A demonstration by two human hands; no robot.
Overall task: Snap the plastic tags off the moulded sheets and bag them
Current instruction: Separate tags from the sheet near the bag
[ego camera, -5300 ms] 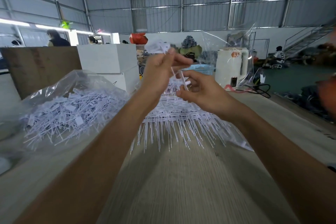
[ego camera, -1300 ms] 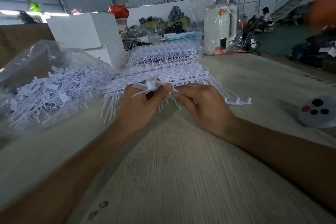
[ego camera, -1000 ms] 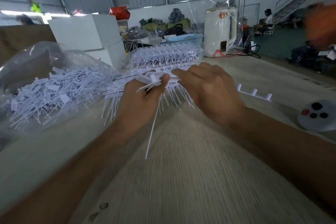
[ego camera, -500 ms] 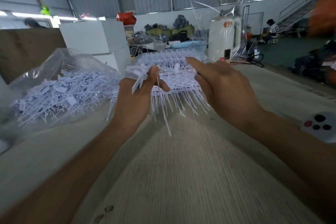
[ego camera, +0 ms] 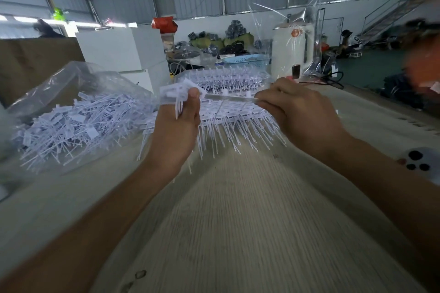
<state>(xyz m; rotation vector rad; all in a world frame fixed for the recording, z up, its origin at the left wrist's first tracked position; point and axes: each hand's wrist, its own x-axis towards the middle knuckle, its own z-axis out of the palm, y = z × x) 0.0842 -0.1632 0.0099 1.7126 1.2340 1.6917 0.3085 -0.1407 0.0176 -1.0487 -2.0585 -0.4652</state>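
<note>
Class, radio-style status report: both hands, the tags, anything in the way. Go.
Left hand grips snapped tags. Right hand pinches a moulded strip over the sheets. Bag at left, path unobstructed.

An orange shape (ego camera: pixel 426 54) at the right edge is blurred; the bag (ego camera: pixel 59 102) is cut off at left.

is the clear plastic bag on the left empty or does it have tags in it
Not empty: the clear plastic bag holds a heap of loose white plastic tags.
</note>
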